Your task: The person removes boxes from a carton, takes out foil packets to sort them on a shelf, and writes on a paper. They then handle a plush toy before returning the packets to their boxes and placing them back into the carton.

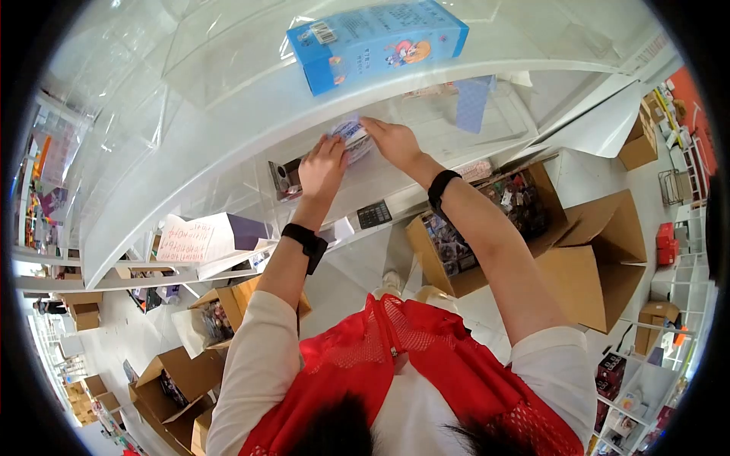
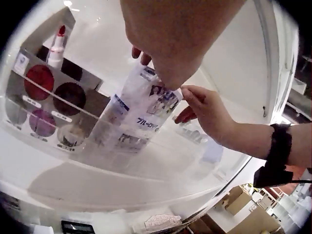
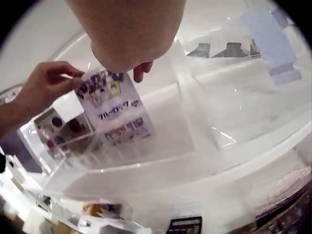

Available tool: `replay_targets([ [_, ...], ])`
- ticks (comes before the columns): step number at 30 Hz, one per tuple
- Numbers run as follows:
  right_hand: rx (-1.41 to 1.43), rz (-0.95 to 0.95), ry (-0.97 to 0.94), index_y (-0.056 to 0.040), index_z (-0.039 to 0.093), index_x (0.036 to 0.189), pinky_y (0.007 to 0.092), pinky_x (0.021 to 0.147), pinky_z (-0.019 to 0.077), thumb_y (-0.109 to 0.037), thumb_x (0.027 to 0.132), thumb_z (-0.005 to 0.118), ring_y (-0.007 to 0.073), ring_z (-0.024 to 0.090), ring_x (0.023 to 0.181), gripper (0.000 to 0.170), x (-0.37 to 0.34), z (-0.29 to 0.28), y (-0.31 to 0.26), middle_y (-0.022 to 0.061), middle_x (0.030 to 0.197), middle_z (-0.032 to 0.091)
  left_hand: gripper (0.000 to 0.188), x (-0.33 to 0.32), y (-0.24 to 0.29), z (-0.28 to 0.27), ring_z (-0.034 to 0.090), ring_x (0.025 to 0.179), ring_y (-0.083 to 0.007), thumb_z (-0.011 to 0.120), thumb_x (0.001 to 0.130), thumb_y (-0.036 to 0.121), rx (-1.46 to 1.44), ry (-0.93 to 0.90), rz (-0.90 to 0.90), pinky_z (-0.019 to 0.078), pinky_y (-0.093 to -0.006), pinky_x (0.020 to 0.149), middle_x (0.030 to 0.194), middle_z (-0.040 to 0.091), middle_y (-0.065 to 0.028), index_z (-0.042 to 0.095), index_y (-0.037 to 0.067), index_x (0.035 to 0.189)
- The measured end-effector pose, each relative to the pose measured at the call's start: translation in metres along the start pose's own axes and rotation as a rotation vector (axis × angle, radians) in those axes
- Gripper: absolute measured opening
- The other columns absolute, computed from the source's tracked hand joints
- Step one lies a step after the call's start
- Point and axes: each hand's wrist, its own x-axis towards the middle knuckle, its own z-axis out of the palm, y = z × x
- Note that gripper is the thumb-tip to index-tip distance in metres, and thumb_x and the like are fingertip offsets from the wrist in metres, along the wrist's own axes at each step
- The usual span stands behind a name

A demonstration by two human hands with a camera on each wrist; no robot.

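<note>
A pale printed packet [image 1: 353, 131] with small cartoon figures and Japanese lettering stands among clear plastic dividers on a white shelf. My left hand [image 1: 323, 167] pinches its upper edge on one side. The right hand [image 1: 395, 144] holds the opposite upper edge between thumb and fingers, as the left wrist view shows. Beside the packet, on the left, is a display box [image 2: 53, 95] printed with a red lipstick and round colour pans. In the right wrist view the packet's lower part [image 3: 129, 129] shows through clear plastic.
A light blue box [image 1: 380, 45] lies on the clear shelf above. To the right hangs a pale blue strip [image 1: 475, 104]. Below the shelf are a calculator [image 1: 374, 215], a handwritten sheet [image 1: 194, 239] and an open carton [image 1: 449, 262] full of small packets.
</note>
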Motion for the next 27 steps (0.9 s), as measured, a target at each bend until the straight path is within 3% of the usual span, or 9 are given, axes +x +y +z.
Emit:
replay_targets([
  [1,0.052,0.042,-0.021,-0.0127,0.055,0.104,0.0346,0.062,0.0493,-0.014,0.078,0.051,0.0241,0.061,0.075,0.026,0.004,-0.002,0.001,0.0081,0.090,0.062,0.025,0.006,0.002,-0.004,0.059,0.089,-0.0211,0.063,0.071,0.017,0.012,-0.027,-0.002,0.0498,-0.0317,0.069,0.094,0.058,-0.0006,0.060,0.012,0.096],
  [4,-0.101,-0.115,-0.365,-0.0137,0.059,0.094,0.0363,0.064,0.0493,-0.016,0.077,0.052,0.0268,0.061,0.077,0.019,0.034,-0.017,0.016,0.0096,0.085,0.062,0.028,0.013,0.004,-0.007,0.059,0.080,-0.0221,0.063,0.072,0.018,0.049,-0.093,-0.018,0.0500,-0.0323,0.064,0.090,0.055,-0.0002,0.059,0.015,0.100],
  [7,-0.056,-0.432,-0.344,-0.0114,0.062,0.082,0.0384,0.064,0.0489,-0.016,0.076,0.054,0.0289,0.060,0.075,0.011,0.055,-0.018,0.037,0.0112,0.076,0.062,0.031,0.013,-0.004,0.004,0.059,0.076,-0.0220,0.062,0.073,0.016,0.048,-0.109,-0.041,0.0497,-0.0322,0.062,0.089,0.054,-0.0008,0.059,0.017,0.103],
  [10,-0.056,-0.354,-0.518,-0.0097,0.062,0.077,0.0400,0.065,0.0479,-0.016,0.075,0.056,0.0305,0.060,0.074,0.008,0.068,-0.027,0.029,0.0119,0.073,0.061,0.031,0.010,-0.009,0.006,0.059,0.075,-0.0218,0.060,0.074,0.014,0.003,-0.114,-0.063,0.0495,-0.0321,0.061,0.090,0.055,-0.0011,0.059,0.018,0.104],
  [13,0.010,-0.282,-0.471,-0.0087,0.062,0.072,0.0399,0.065,0.0476,-0.016,0.073,0.058,0.0311,0.059,0.073,0.008,0.069,-0.026,0.023,0.0125,0.073,0.061,0.031,0.009,-0.016,0.009,0.059,0.074,-0.0222,0.060,0.074,0.013,-0.008,-0.126,-0.089,0.0494,-0.0325,0.061,0.091,0.055,-0.0012,0.059,0.019,0.105],
  [19,-0.012,-0.319,-0.378,-0.0073,0.061,0.071,0.0391,0.064,0.0478,-0.016,0.074,0.057,0.0312,0.059,0.071,0.010,0.068,-0.015,0.029,0.0130,0.070,0.060,0.031,0.015,-0.020,0.007,0.060,0.074,-0.0220,0.059,0.075,0.011,-0.058,-0.135,-0.093,0.0495,-0.0336,0.060,0.093,0.055,-0.0004,0.060,0.020,0.104],
  [22,-0.008,-0.320,-0.423,-0.0072,0.060,0.069,0.0381,0.065,0.0478,-0.016,0.074,0.057,0.0296,0.059,0.074,0.011,0.066,-0.017,0.027,0.0105,0.070,0.060,0.032,0.013,-0.019,0.007,0.060,0.075,-0.0217,0.060,0.074,0.012,-0.050,-0.138,-0.110,0.0493,-0.0337,0.061,0.093,0.055,0.0001,0.060,0.022,0.104],
  [25,-0.131,-0.437,-0.421,-0.0084,0.061,0.080,0.0357,0.069,0.0477,-0.014,0.073,0.056,0.0277,0.058,0.079,0.010,0.050,-0.009,0.028,0.0082,0.082,0.059,0.032,0.011,-0.013,0.007,0.060,0.076,-0.0217,0.061,0.073,0.014,-0.028,-0.154,-0.143,0.0492,-0.0333,0.062,0.094,0.055,0.0004,0.060,0.022,0.104],
  [27,-0.076,-0.350,-0.312,-0.0073,0.059,0.091,0.0353,0.072,0.0464,-0.012,0.076,0.055,0.0261,0.055,0.084,0.016,0.027,-0.010,0.027,0.0075,0.089,0.056,0.031,0.007,-0.006,0.004,0.059,0.077,-0.0218,0.062,0.072,0.016,-0.008,-0.128,-0.139,0.0491,-0.0327,0.063,0.094,0.055,0.0004,0.061,0.021,0.103],
])
